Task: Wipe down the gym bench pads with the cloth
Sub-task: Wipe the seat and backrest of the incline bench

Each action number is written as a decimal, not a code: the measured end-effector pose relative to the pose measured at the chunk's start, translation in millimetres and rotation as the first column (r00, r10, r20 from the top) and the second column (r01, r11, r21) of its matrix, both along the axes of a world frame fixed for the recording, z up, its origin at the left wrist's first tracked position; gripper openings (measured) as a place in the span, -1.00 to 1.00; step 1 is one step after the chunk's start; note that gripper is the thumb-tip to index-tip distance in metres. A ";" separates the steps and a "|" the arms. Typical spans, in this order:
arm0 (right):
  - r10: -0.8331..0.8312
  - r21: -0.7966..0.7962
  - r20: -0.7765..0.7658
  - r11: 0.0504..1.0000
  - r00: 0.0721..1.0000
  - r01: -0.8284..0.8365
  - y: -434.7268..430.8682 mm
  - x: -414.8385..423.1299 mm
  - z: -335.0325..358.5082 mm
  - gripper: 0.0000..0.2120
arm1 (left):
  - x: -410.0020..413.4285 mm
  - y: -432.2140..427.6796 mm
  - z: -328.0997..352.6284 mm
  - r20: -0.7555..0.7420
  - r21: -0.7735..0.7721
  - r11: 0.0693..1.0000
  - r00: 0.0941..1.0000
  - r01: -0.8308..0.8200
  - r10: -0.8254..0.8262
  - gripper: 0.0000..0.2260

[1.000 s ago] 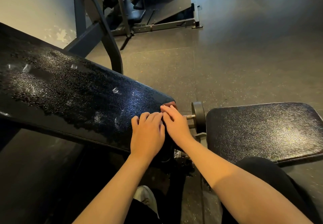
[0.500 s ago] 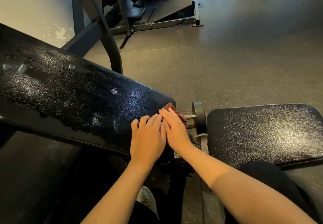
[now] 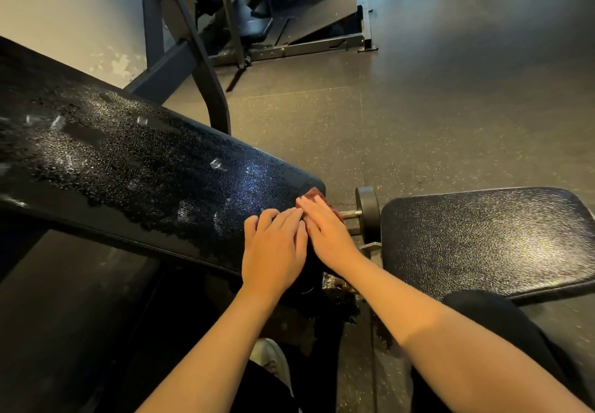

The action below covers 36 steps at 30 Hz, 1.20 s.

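Head view, back pad [image 3: 135, 167]: long black textured pad slanting from 9 o'clock toward the centre; wet-looking patches and pale smears across its surface.
Head view, seat pad [image 3: 489, 238]: black, at 3 o'clock, apart from the back pad's end, with a gap between them.
Head view, cloth [image 3: 314, 194]: reddish-brown, at the near end corner of the back pad, just above centre; only a small part peeks out past the fingertips.
Head view, right hand [image 3: 328, 233]: fingers straight and together, laid flat over the cloth, pressing it onto the pad's end rather than clutching it; how much cloth lies under the palm cannot be told.
Head view, left hand [image 3: 273, 251]: flat on the back pad's edge, fingers together, touching the right hand's side; holds nothing visible.
Head view, adjustment knob [image 3: 367, 211]: dark disc on a metal pin, in the gap between the pads, at 2 o'clock from the right hand.
Head view, floor [image 3: 434, 90]: speckled grey rubber.
Head view, weight machine [image 3: 257, 10]: dark frame at 12 o'clock, well apart.
Head view, shoe [image 3: 270, 361]: pale, at 6 o'clock between the forearms.
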State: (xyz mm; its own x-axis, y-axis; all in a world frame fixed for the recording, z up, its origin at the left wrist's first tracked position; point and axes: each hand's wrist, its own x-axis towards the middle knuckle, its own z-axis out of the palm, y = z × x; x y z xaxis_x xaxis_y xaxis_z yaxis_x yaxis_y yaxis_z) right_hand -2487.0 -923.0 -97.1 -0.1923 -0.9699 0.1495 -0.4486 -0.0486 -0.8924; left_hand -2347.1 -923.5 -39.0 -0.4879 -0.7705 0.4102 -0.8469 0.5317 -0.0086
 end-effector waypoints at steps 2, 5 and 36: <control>-0.067 0.036 0.047 0.997 0.997 0.065 -2.8 0.7 0.5 -0.57 | 6.3 1.4 -1.0 -0.004 -0.020 0.999 1.000 0.031 -0.031 -0.70; -0.127 0.073 0.023 0.989 0.992 0.125 13.7 17.3 -0.3 -0.57 | 19.1 12.2 -5.8 -0.006 -0.031 0.996 0.997 0.079 -0.079 -0.68; -0.270 -0.033 -0.131 0.963 0.954 0.268 80.4 55.1 3.2 -0.69 | 82.4 54.6 -37.7 -0.215 -0.090 0.986 0.964 0.141 -0.158 -0.64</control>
